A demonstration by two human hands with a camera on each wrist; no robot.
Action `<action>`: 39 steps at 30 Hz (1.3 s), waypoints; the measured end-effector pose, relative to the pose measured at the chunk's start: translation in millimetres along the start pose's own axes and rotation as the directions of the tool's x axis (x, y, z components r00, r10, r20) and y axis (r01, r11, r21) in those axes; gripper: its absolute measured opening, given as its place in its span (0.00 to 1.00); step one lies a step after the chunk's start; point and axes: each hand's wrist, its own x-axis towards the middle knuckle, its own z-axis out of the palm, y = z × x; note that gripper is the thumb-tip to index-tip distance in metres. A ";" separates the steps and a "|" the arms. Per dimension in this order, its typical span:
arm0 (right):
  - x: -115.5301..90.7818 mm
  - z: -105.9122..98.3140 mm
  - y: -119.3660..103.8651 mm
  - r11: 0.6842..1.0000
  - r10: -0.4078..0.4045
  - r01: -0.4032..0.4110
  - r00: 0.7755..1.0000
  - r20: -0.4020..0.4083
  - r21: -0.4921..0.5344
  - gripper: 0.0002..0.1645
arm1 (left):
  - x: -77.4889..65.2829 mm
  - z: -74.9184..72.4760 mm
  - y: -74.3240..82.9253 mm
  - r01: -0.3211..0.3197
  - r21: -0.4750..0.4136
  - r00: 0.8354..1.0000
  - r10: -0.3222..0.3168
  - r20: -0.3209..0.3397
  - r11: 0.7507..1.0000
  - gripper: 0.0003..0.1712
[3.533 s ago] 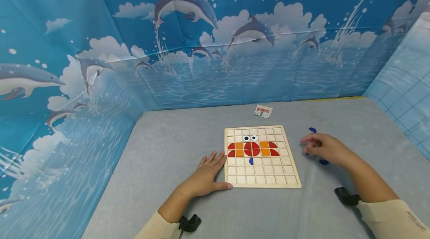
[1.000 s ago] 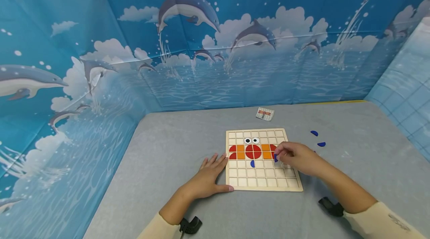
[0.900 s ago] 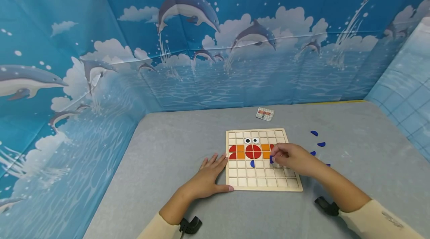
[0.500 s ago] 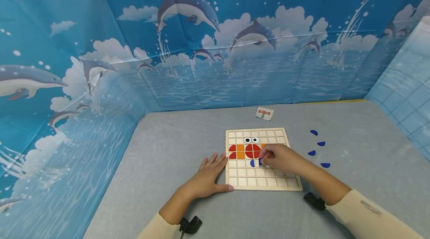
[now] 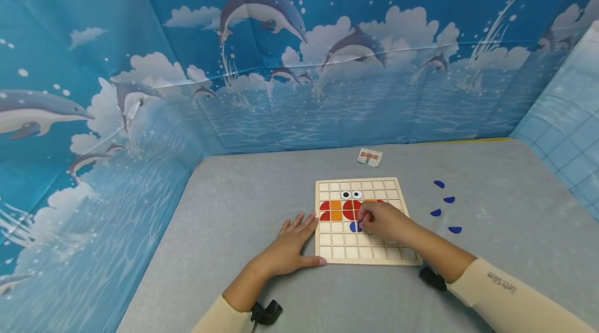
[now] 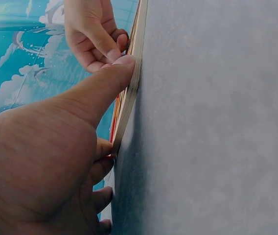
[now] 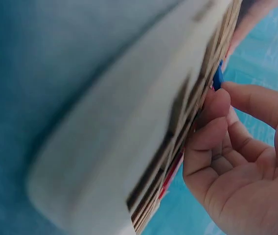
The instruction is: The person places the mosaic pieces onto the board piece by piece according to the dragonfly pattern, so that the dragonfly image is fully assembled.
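Note:
On the grey table lies a wooden grid board (image 5: 336, 254). My left hand (image 5: 287, 251) rests along its left edge with fingers spread, the thumb at the near-left corner; in the left wrist view that thumb (image 6: 104, 81) touches the rim. Over the board's middle, my right hand (image 5: 387, 222) pinches a blue half-round tile (image 7: 218, 77) between thumb and fingertips, down at the grid. Directly left of it another blue half-round tile (image 5: 352, 227) sits in a cell. Above them are red quarter-round tiles (image 5: 347, 207), orange square tiles (image 5: 335, 210) and two eye tiles (image 5: 346, 195). My right hand partly covers the right-hand tiles.
Several loose blue half-round tiles (image 5: 449, 200) lie on the table right of the board. A small pattern card (image 5: 370, 157) lies behind the board. A dolphin-print curtain (image 5: 290, 99) hangs beyond the table's far edge.
My right hand went from the loose tiles at the right onto the board carrying a blue half-round tile, then moved left until it stood beside the other blue one. My left hand stayed put.

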 end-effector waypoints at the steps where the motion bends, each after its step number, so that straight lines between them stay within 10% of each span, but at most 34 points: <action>1: -0.2 1.0 -0.2 1.000 0.003 -0.003 1.000 -0.003 -0.001 0.04 | 0.0 0.0 0.0 0.000 0.000 1.000 0.000 0.000 1.000 0.57; 24: -1.1 4.3 -1.0 0.999 0.028 -0.028 0.999 -0.020 -0.039 0.03 | 0.7 0.7 -0.2 0.005 0.007 1.000 -0.005 -0.004 1.000 0.58; 39: -21.9 -32.2 12.5 0.995 0.033 -0.027 0.998 -0.063 0.091 0.05 | 1.5 2.0 -1.5 0.002 0.021 1.000 -0.002 -0.004 1.000 0.58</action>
